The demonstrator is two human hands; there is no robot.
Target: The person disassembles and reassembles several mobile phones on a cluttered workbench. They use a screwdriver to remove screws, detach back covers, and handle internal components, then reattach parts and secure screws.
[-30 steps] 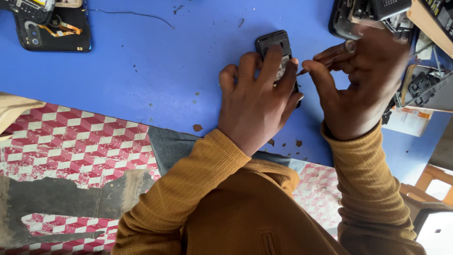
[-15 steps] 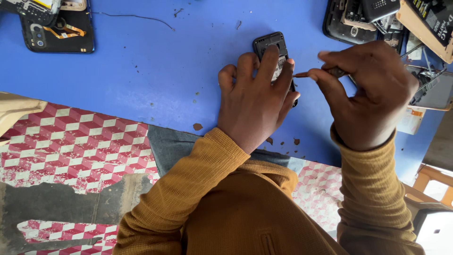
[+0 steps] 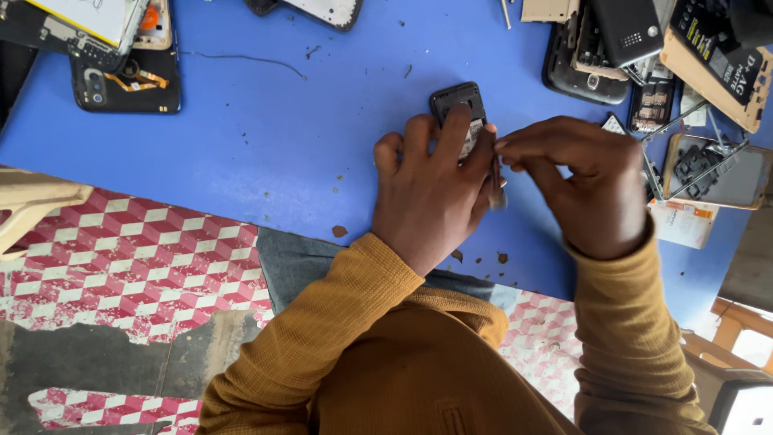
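Head view: the left hand [image 3: 431, 189] clamps a small black phone [image 3: 459, 105] flat on the blue surface [image 3: 241, 137] while the right hand [image 3: 584, 185], its grip pinched on a thin tool I cannot identify, apparently pries at its edge, demanding steady, light leverage.

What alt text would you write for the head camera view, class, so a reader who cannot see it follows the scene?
A person's left hand presses a small dark phone onto a blue table while the right hand pinches something at its edge. Opened phones and parts lie around.
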